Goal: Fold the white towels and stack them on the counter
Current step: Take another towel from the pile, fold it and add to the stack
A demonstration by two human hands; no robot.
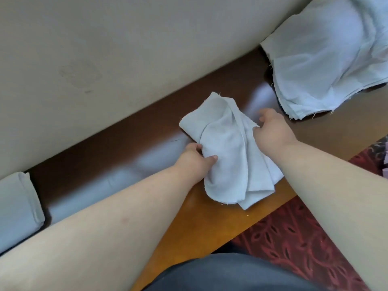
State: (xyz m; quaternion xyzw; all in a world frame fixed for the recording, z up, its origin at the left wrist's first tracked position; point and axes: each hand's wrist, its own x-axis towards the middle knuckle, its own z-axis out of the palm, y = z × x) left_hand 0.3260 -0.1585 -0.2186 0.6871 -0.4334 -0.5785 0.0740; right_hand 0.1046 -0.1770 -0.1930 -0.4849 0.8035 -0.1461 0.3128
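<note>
The crumpled white towel [226, 152] lies on the tabletop [201, 223] between both hands, its long axis running from about 11 o'clock by the wall down to 5 o'clock, where its loose end overhangs the near edge. The left hand [194, 159] has its grip closed on the towel's 8 o'clock side, thumb on top, while the right hand [271, 131] pinches the 2 o'clock edge with curled fingers. The right hand is nearer the unfolded pile [327, 66] at 1 o'clock; the folded stack [17, 204] sits well apart at 8 o'clock.
</note>
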